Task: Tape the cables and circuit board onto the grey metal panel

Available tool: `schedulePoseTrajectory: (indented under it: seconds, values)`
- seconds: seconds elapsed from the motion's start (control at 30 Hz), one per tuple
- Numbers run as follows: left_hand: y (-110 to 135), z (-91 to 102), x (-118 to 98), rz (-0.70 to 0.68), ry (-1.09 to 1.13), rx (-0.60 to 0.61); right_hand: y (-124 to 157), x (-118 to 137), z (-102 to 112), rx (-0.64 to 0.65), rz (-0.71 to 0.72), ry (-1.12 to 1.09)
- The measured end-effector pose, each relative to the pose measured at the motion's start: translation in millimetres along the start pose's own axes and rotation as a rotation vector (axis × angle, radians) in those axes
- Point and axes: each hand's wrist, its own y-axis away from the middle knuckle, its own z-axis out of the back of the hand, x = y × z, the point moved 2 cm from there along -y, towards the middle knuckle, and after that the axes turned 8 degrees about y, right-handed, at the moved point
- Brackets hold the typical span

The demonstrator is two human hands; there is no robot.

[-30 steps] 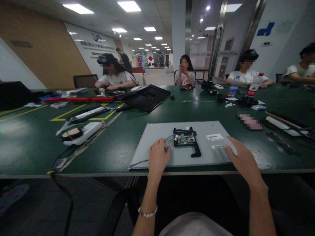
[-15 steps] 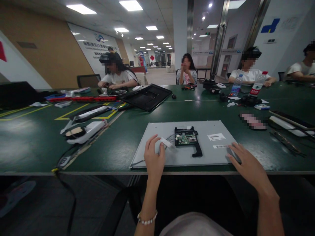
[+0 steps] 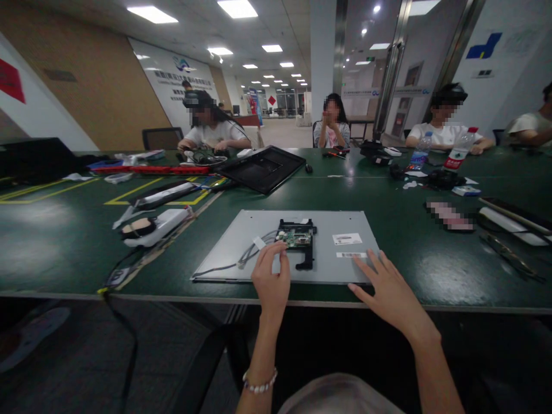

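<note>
Across the green tabletop [image 3: 431,270] in this shared workroom lies our grey display panel [image 3: 241,236], near edge. Our left hand [image 3: 271,282] pinches thumb to fingers by the grey cable [image 3: 254,250], just beside the circuit board [image 3: 295,236]; pulling gently, we judge, spares the connector. Right hand [image 3: 390,293] rests spread open on the panel's corner. We see no containers holding anything nearby.
</note>
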Motion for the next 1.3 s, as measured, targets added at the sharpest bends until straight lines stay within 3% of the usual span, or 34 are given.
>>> schedulePoseTrajectory:
  seconds: [0.37,0.57,0.77,0.93,1.07,1.2,1.3]
  values:
    - [3,0.2,3,0.088,0.040,0.079,-29,61,6,0.098,0.226,-0.136]
    - [6,-1.1,4,0.111,0.026,0.124,-50,70,4,0.093,0.352,-0.216]
    - [4,1.2,2,0.037,-0.079,0.157,-53,70,-2,0.061,0.357,-0.243]
    - [-12,21.2,37,0.043,-0.378,0.251,-50,70,-3,0.048,0.341,-0.236]
    - [-27,31.3,86,0.187,-0.663,0.532,-50,72,-3,0.049,0.335,-0.236]
    - [-51,24.1,119,0.216,-0.743,0.777,-50,72,-3,0.047,0.336,-0.232]
    - [-72,11.6,130,0.216,-0.796,0.817,-49,72,-3,0.047,0.334,-0.237]
